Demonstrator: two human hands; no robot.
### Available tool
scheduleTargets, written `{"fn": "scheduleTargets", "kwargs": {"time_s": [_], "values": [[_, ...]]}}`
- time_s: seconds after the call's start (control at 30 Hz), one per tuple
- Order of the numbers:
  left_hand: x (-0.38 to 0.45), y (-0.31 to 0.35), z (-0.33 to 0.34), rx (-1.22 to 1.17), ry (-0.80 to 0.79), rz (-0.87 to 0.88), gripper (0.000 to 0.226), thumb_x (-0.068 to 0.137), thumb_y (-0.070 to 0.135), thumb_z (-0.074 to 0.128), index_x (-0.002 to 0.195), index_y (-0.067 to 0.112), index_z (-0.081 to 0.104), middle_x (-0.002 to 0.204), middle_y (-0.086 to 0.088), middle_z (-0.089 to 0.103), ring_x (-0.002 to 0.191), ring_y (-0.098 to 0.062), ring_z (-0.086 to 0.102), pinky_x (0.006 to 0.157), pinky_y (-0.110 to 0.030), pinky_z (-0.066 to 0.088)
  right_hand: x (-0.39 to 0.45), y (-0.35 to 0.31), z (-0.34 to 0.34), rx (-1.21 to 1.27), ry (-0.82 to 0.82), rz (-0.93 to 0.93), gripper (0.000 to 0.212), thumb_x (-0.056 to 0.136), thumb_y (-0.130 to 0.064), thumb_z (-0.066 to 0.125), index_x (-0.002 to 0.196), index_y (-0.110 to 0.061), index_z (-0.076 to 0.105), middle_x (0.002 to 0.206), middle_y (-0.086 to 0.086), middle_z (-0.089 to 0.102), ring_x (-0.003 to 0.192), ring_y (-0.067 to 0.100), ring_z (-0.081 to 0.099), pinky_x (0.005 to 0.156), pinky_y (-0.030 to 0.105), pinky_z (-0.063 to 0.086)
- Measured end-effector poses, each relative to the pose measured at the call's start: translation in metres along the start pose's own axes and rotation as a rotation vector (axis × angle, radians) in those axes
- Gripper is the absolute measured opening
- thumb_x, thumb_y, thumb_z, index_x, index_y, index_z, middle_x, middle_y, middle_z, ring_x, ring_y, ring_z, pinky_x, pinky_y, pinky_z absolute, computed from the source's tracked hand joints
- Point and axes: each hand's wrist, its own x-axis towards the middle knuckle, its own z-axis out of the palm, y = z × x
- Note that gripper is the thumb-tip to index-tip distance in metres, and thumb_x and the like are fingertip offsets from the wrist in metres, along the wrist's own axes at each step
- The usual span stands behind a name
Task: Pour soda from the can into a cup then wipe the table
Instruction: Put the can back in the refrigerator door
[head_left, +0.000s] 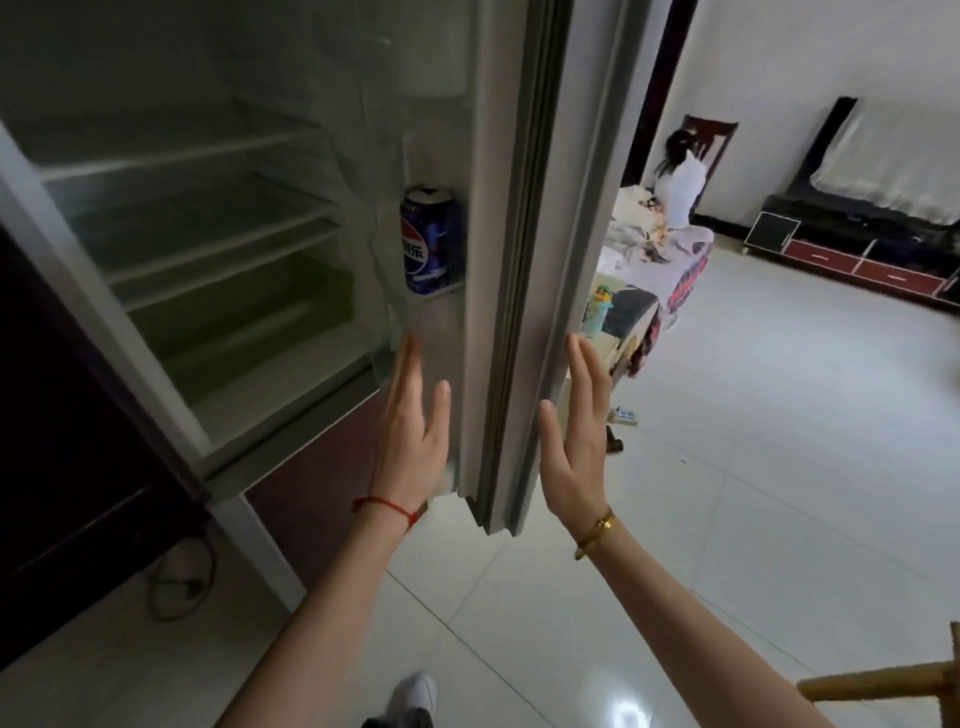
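1. We're standing at an open fridge (171, 249); its door (519, 260) is swung out twd us, edge-on near frame centre.
2. Soda can (430, 240) – blue w/ red-white-blue round logo – is standing upright on a door shelf (441, 289), at the shelf's right end, against the door's inner wall. Top looks opened, tho blur makes that uncertain.
3. Our left hand (413, 426) is reaching up on the inner side of the door, below the can and well apart from it; fingers straight and together, thumb out to the side, holding nothing. Red string bracelet (387, 506) is sitting on that wrist.
4. Our right hand (576, 431) is raised on the outer side of the door, just beside its edge; fingers straight, thumb spread, holding nothing. Can't tell if it's touching the door. Gold bangle (596, 532) is on that wrist.
5. Fridge interior: glass shelves (208, 218) and a greenish drawer (244, 306) low down.
6. Dark cabinet (78, 415) is standing at left of fridge; a cable (182, 587) is lying looped on the floor (753, 467) by its base.
7. Beyond the door: a person in white (683, 187) seated w/ back to us, a cloth-draped piece of furniture (660, 260), and a low TV stand (857, 254) along the far wall.
8. Our white shoe (413, 699) is showing at bottom edge; a bamboo-like frame (893, 686) is poking in at bottom-right corner.
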Motion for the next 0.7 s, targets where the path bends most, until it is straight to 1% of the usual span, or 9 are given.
{"fn": "scheduleTargets", "kwargs": {"time_s": [0.07,0.13,0.27,0.3,0.37,0.43,0.47,0.6,0.7], "values": [[-0.009,0.0,-0.013,0.008,0.03,-0.021,0.058,0.104,0.033,0.036,0.156,0.022,0.013,0.164,0.006,0.01,0.15,-0.005,0.008,0.121,-0.028,0.015,-0.007,-0.009,0.009,0.013,-0.067,-0.057,0.06,0.096,-0.017,0.043,0.152,-0.006,0.024,0.158,0.005,0.022,0.148,0.016,0.02,0.121,0.037,0.02],[-0.017,0.0,-0.024,0.012,0.045,-0.027,0.056,0.105,0.033,0.035,0.156,0.024,0.014,0.164,0.008,0.01,0.149,-0.004,0.009,0.118,-0.023,0.015,-0.012,-0.016,0.017,0.034,-0.131,-0.116,0.06,0.095,-0.014,0.044,0.151,-0.003,0.024,0.159,0.008,0.022,0.148,0.02,0.02,0.121,0.043,0.022],[-0.033,-0.006,-0.044,0.022,0.108,-0.04,0.053,0.106,0.032,0.033,0.155,0.029,0.016,0.161,0.017,0.013,0.139,0.019,0.011,0.107,0.001,0.015,-0.016,-0.026,0.04,0.072,-0.259,-0.278,0.058,0.093,-0.005,0.045,0.148,0.004,0.028,0.158,0.014,0.024,0.148,0.027,0.021,0.118,0.053,0.025],[-0.035,-0.007,-0.045,0.02,0.105,-0.039,0.052,0.106,0.032,0.033,0.155,0.029,0.017,0.16,0.019,0.014,0.137,0.023,0.011,0.104,0.004,0.015,-0.016,-0.026,0.044,0.056,-0.278,-0.298,0.058,0.093,-0.004,0.045,0.147,0.004,0.028,0.158,0.014,0.025,0.148,0.028,0.021,0.117,0.054,0.025],[-0.041,-0.012,-0.055,0.04,0.132,-0.054,0.052,0.105,0.035,0.032,0.155,0.029,0.019,0.161,0.017,0.017,0.14,0.017,0.014,0.107,0.0,0.017,-0.016,-0.031,0.06,0.064,-0.33,-0.342,0.057,0.095,-0.008,0.043,0.148,0.002,0.028,0.159,0.012,0.024,0.149,0.028,0.019,0.117,0.055,0.025],[-0.046,-0.017,-0.065,0.044,0.167,-0.06,0.052,0.105,0.035,0.032,0.155,0.029,0.02,0.162,0.013,0.021,0.145,0.007,0.018,0.113,-0.011,0.023,-0.015,-0.037,0.077,0.073,-0.389,-0.389,0.056,0.097,-0.016,0.039,0.15,-0.002,0.026,0.16,0.009,0.023,0.15,0.027,0.017,0.118,0.054,0.024],[-0.048,-0.02,-0.071,0.048,0.185,-0.067,0.052,0.105,0.034,0.033,0.155,0.029,0.02,0.161,0.013,0.022,0.144,0.007,0.019,0.113,-0.014,0.025,-0.014,-0.04,0.087,0.078,-0.414,-0.406,0.057,0.097,-0.019,0.037,0.151,-0.003,0.025,0.16,0.008,0.022,0.15,0.026,0.016,0.119,0.054,0.023],[-0.048,-0.035,-0.097,0.098,0.263,-0.094,0.053,0.104,0.033,0.035,0.155,0.029,0.02,0.158,0.015,0.023,0.128,0.03,0.018,0.096,0.006,0.026,-0.002,-0.057,0.126,0.098,-0.486,-0.442,0.057,0.098,-0.018,0.039,0.151,-0.003,0.024,0.162,0.008,0.019,0.151,0.025,0.01,0.121,0.052,0.017],[-0.042,-0.047,-0.12,0.134,0.296,-0.105,0.054,0.104,0.032,0.035,0.155,0.031,0.017,0.161,0.014,0.017,0.13,0.029,0.013,0.094,0.01,0.021,0.01,-0.067,0.157,0.096,-0.528,-0.474,0.056,0.1,-0.018,0.037,0.152,-0.002,0.023,0.162,0.009,0.015,0.152,0.026,0.006,0.12,0.054,0.015]]}}
